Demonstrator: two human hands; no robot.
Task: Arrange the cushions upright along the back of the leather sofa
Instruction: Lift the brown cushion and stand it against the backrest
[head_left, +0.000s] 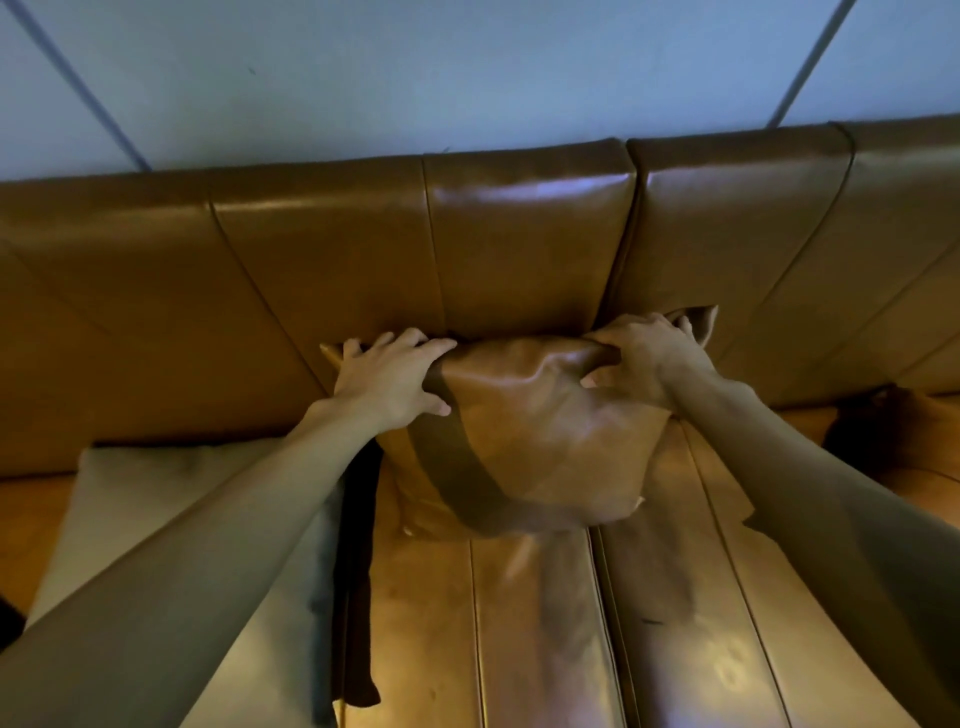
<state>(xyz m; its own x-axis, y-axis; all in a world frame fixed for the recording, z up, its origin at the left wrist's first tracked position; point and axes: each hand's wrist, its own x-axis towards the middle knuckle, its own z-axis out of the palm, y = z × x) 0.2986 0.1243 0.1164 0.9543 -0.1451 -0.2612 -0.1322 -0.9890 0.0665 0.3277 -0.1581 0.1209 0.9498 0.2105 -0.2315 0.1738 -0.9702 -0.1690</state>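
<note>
We see two bare hands at work on one brown leather cushion (545, 441), which stands upright on the seat of the sofa (322, 249), its top edge pressed against the backrest near the seam between two back sections. The left hand (395, 379) is closed over the cushion's upper left corner, four fingers spread along the top edge and the thumb pinching the front face. The right hand (644, 358) is closed on the upper right corner, fingers curled into a bunched fold of leather, thumb tucked under against the front. Both grips are tight enough to pucker the cover between them. A darker band runs diagonally down the cushion's front from the left hand toward the lower edge. We count three cushions in all: the held one, a pale grey cushion (171, 499) lying flat on the seat to the left, partly under the left forearm, and a second tan cushion (914, 431) at the far right edge, only partly in view against the backrest. One dark strip of cloth (358, 597) hangs down between the grey cushion and the held one. Behind the sofa is a pale wall (467, 67) crossed by two thin slanting lines.
</note>
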